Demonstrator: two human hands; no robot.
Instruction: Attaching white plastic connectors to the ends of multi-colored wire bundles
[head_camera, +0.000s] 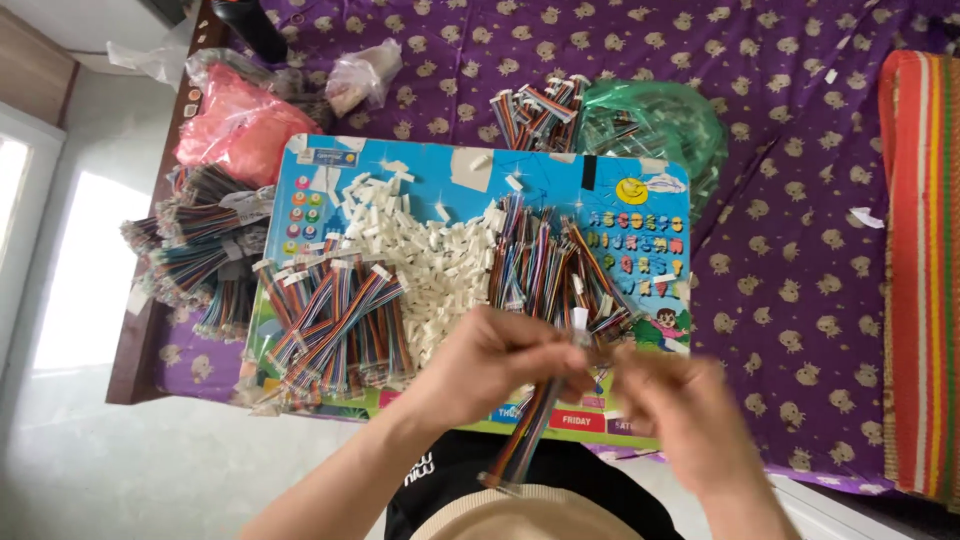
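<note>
My left hand (492, 362) pinches the upper end of a multicoloured ribbon cable (528, 435) that hangs down toward my lap. A small white plastic connector (580, 320) sits at the cable's top end between my fingertips. My right hand (672, 405) is blurred and closes on the same end from the right. Both hands hover over the near edge of a colourful children's board (640, 190). A heap of loose white connectors (430, 255) lies in the board's middle. Finished cable bundles (335, 320) lie left of my hands, and loose cables (550, 265) just beyond them.
A purple patterned cloth (800, 230) covers the bed. More cable bundles (195, 255) are piled at the left edge, a pink bag (240, 125) and a clear bag (365, 75) behind them, a green bag (665, 125) and another bundle (535, 110) at the back. A striped cloth (925, 270) lies right.
</note>
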